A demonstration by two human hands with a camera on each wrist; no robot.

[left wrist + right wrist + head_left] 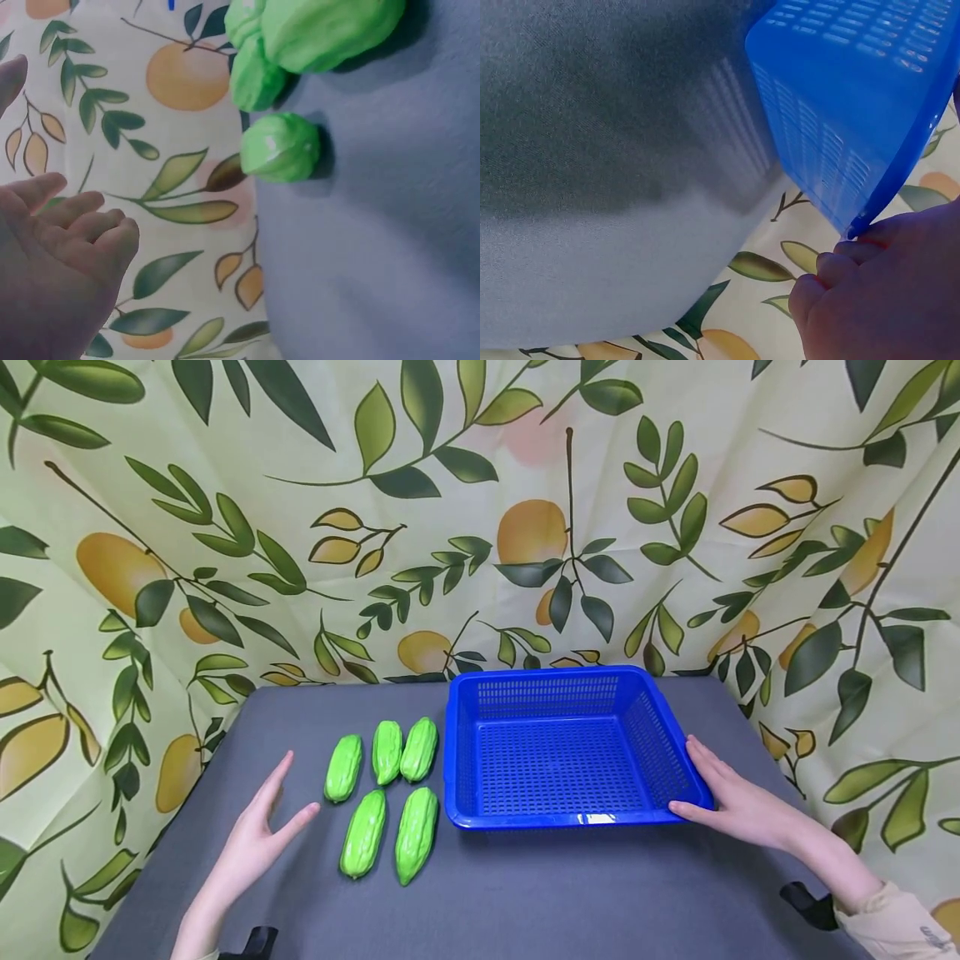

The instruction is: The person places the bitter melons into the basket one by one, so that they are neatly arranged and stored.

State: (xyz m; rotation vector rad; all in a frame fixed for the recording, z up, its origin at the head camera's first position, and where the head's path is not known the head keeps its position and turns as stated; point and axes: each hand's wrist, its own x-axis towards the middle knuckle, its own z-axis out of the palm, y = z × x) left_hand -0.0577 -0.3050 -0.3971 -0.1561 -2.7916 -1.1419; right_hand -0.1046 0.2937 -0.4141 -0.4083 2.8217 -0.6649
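Several bright green ribbed gourds [363,835] lie on the grey table, left of a blue plastic basket [525,821]. My left hand [251,839] hovers to the left of the gourds, thumb and fingers spread, touching none of them. In the left wrist view the palm of that hand [64,262] holds nothing, and a gourd [281,148] shows to its right. My right hand [738,802] grips the basket's right rim near the front corner. The right wrist view has its fingers [832,274] bent at the rim of the perforated basket [840,90]; their tips are hidden.
The grey table [570,893] reaches back to a hanging cloth [465,435] printed with leaves and fruit, which also covers both sides. The basket contains nothing visible and stands near the table's back edge. A black wrist strap [810,906] is on the right arm.
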